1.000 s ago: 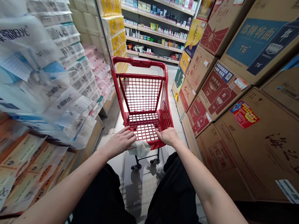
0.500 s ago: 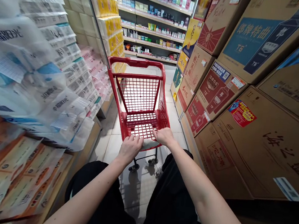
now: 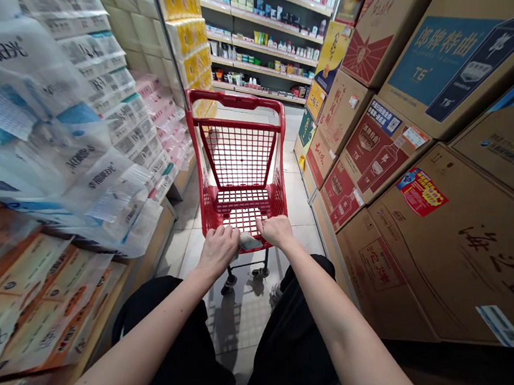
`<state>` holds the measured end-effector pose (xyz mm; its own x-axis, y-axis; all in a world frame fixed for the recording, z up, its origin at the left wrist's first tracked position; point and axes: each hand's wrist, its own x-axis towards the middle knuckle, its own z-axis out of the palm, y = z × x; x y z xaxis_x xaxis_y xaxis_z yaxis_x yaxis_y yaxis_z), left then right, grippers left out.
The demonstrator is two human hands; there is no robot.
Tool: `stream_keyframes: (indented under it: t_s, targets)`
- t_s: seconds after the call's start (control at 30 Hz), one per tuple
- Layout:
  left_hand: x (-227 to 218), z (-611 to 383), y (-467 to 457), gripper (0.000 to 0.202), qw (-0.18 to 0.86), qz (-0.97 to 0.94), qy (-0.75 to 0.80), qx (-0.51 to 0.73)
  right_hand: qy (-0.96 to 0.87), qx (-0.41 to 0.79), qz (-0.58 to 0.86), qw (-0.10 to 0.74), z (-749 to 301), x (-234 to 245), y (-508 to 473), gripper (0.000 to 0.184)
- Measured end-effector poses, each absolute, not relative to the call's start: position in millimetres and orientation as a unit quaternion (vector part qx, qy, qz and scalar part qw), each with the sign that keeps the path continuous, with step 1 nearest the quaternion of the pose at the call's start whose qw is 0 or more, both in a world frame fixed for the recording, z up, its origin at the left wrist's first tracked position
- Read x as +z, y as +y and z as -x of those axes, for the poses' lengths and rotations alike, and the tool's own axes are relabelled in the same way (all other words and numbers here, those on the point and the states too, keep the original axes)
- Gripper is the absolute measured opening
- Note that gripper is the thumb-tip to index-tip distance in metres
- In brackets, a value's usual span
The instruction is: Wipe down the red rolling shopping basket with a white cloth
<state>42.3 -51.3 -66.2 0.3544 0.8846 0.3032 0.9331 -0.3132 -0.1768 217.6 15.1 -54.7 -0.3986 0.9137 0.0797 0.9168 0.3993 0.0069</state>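
Here we go: my left grip (image 3: 218, 251) has slid inward and is clamped on the near rim of the red shopping cart (image 3: 233, 100). My right grip (image 3: 275, 231) is clamped there too, with the crumpled pale cloth (image 3: 249, 241) bunched between them.

The aisle floor (image 3: 297, 204) is laid in pale square tiles and runs forward between two banks of stock under bright, even light. The left bank consists of plastic-wrapped paper packs (image 3: 24, 295) in white, yellow, pink and orange, stacked on a wooden shelf (image 3: 151, 248) behind a dark slanted pole (image 3: 168, 38); the right bank consists of stacked cardboard liquor cartons (image 3: 457, 242) printed with bottles and Chinese lettering. At the far end, a shelving unit (image 3: 266, 37) holds rows of small boxed and bottled goods.
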Motion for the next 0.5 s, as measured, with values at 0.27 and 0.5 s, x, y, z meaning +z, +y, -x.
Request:
stream_keyframes:
  t_s: [0.27, 0.5]
  targets:
    - [-63, -33, -57, 0.022, 0.139, 0.831, -0.535, -0.067, -0.833, -0.026, 0.551, 0.037, -211, -56, 16, 0.060]
    - [-65, -52, -53, 0.019, 0.141, 0.826, -0.541, -0.065, -0.838, -0.034, 0.543, 0.039, -213, -59, 17, 0.058]
